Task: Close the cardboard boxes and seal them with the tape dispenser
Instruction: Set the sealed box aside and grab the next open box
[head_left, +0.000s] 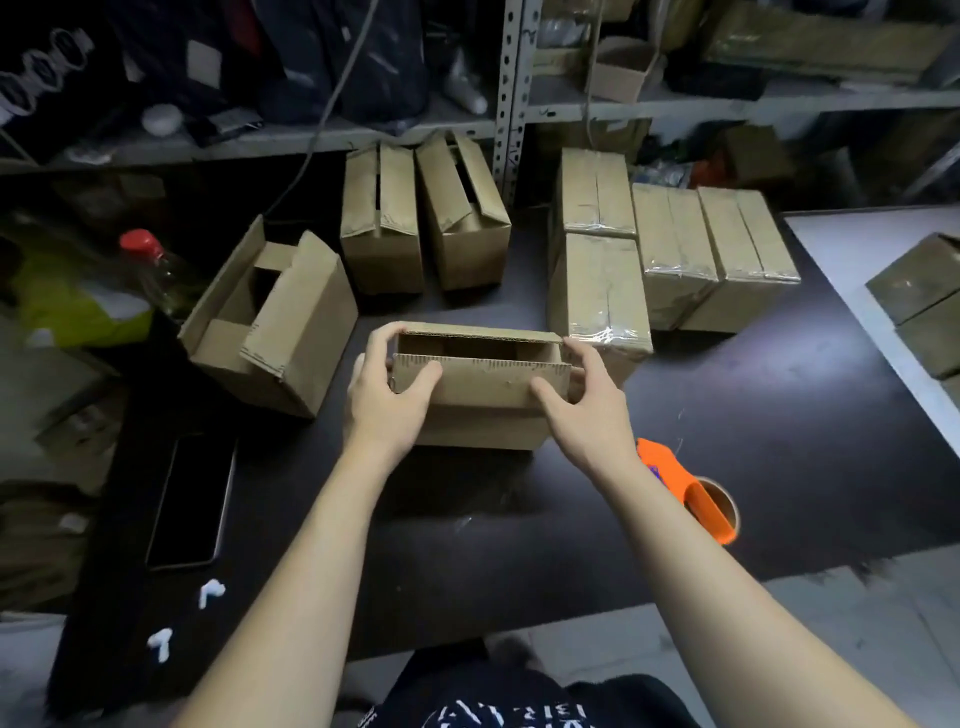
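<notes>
Head view: left hand (387, 387) and right hand (587, 402) grip the box (483, 421) ends; press flaps (483, 373) flush between grips before taping.

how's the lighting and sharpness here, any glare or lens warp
Head view: dim overall, with the upper shelves nearly black and soft; light pools on the table right of centre; glare glints off the sealed boxes; wide-angle warp bends the shelf post; the left hand, right hand and the half-closed box they grip are fairly sharp.
</notes>
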